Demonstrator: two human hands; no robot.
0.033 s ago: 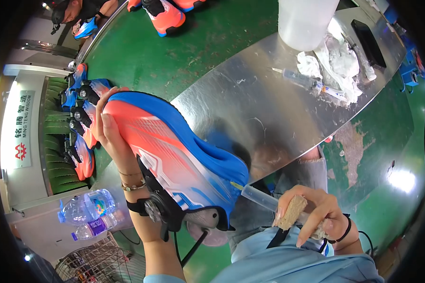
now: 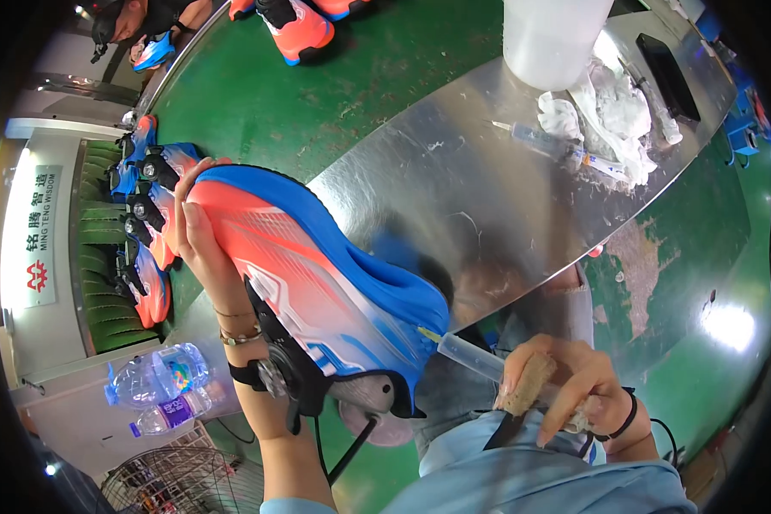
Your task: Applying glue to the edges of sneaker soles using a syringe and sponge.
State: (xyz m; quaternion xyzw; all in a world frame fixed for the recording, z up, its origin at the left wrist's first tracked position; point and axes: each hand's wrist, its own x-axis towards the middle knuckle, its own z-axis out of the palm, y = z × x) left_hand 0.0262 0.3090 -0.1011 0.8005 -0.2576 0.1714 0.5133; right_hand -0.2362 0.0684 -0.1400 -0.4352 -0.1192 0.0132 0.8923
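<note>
An orange, white and blue running shoe [image 2: 304,274] lies tilted on its side, its blue sole facing up and right. My left hand [image 2: 199,236] is closed around its toe, with part of the fingers hidden behind it. A grey shoe last [image 2: 368,396] shows in the shoe's opening, near a black lacing dial [image 2: 274,377]. In my right hand [image 2: 591,381], the fingers are closed on a clear syringe [image 2: 471,355]. Its yellowish tip meets the heel near the sole edge. A tan block [image 2: 527,385] with a dark strip is also held between those fingers.
On the metal sheet [image 2: 420,163] lie another syringe [image 2: 535,140], crumpled white tissue [image 2: 612,120], a white bucket [image 2: 552,43] and a black phone [image 2: 664,77]. Several similar shoes [image 2: 150,214] stand at left, near plastic bottles [image 2: 163,377]. Another person [image 2: 133,21] handles a shoe at far left.
The tan block and its dark strip in my right hand have shifted slightly and are blurred. The shoe and the syringe tip stay nearly in place.
</note>
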